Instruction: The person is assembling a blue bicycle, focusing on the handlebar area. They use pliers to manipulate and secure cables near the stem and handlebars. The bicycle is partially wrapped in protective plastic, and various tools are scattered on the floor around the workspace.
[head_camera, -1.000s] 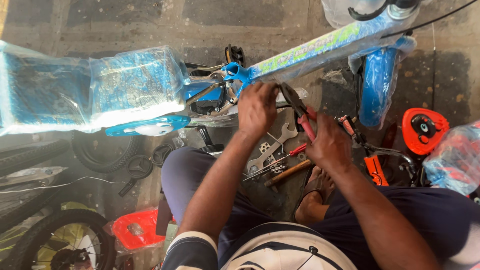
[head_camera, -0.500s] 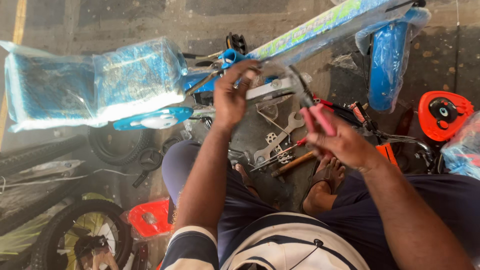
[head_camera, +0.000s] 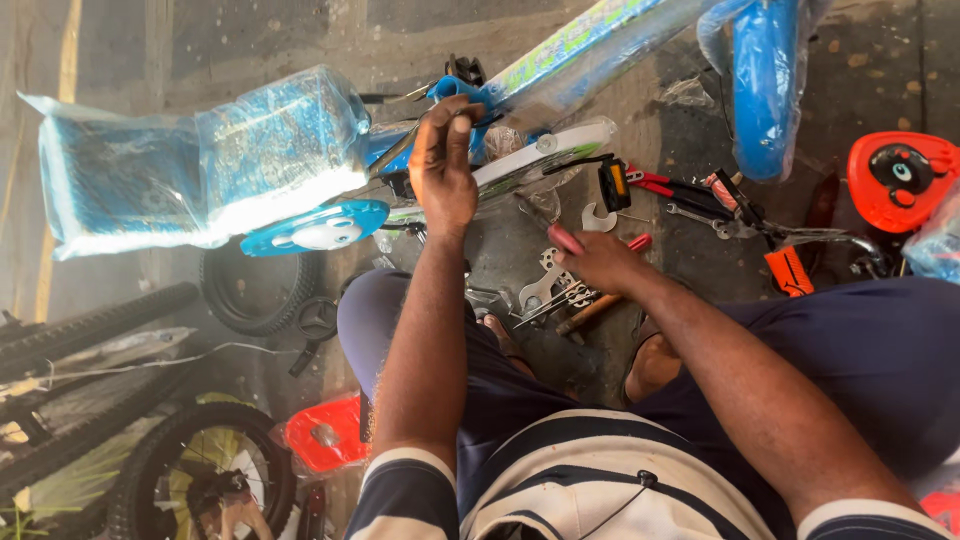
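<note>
The left hand (head_camera: 443, 165) sits at upper centre, fingers closed on the blue bike frame (head_camera: 560, 60) by its wrapped seat (head_camera: 200, 160); the right hand (head_camera: 600, 262) lies at centre, fingers closed round a red-handled tool (head_camera: 563, 240), above wrenches (head_camera: 555, 290) on the floor (head_camera: 880, 70).

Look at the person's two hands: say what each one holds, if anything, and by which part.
The left hand grips the blue bicycle frame near its seat clamp. The right hand holds red-handled pliers by the handles.
</note>
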